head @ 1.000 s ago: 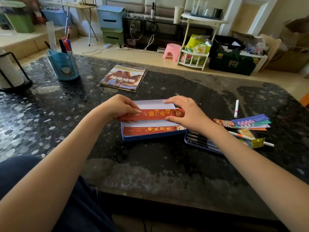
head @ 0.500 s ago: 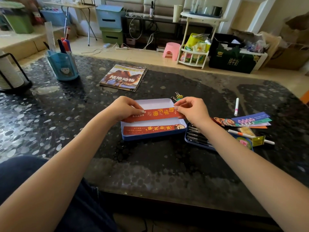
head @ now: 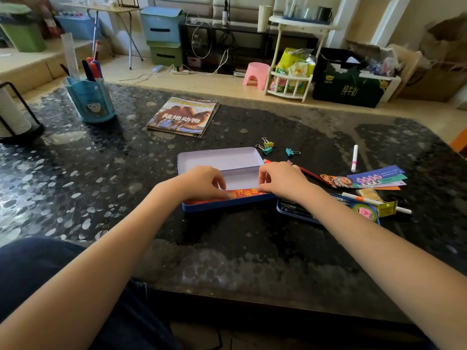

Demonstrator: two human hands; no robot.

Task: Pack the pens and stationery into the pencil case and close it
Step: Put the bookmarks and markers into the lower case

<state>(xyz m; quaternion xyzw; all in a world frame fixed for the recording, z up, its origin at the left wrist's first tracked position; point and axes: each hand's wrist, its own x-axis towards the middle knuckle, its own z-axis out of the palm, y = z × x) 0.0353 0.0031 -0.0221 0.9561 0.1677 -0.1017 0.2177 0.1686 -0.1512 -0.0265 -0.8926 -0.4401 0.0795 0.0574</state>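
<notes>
An open blue tin pencil case [head: 219, 160] with a white inside lies mid-table. A red bookmark [head: 243, 193] with yellow characters lies along its near wall. My left hand [head: 202, 183] pinches the bookmark's left end, and my right hand [head: 283, 179] pinches its right end, both down inside the case. Right of the case sit the case's other half [head: 298, 210] holding dark pens, a fan of coloured bookmarks [head: 371, 179], a red pencil [head: 310, 174], white pens [head: 354, 157], an eraser [head: 370, 194] and three binder clips [head: 268, 146].
A camel-cover magazine [head: 183, 116] lies behind the case. A blue pen holder [head: 89, 101] with markers and a ruler stands at the back left, beside a black wire rack [head: 15, 114]. The dark speckled table [head: 101, 185] ends near me; my legs are below it.
Both hands have brought the red bookmark down from above the case's middle to its near wall. The view has tilted, so the binder clips and red pencil now show.
</notes>
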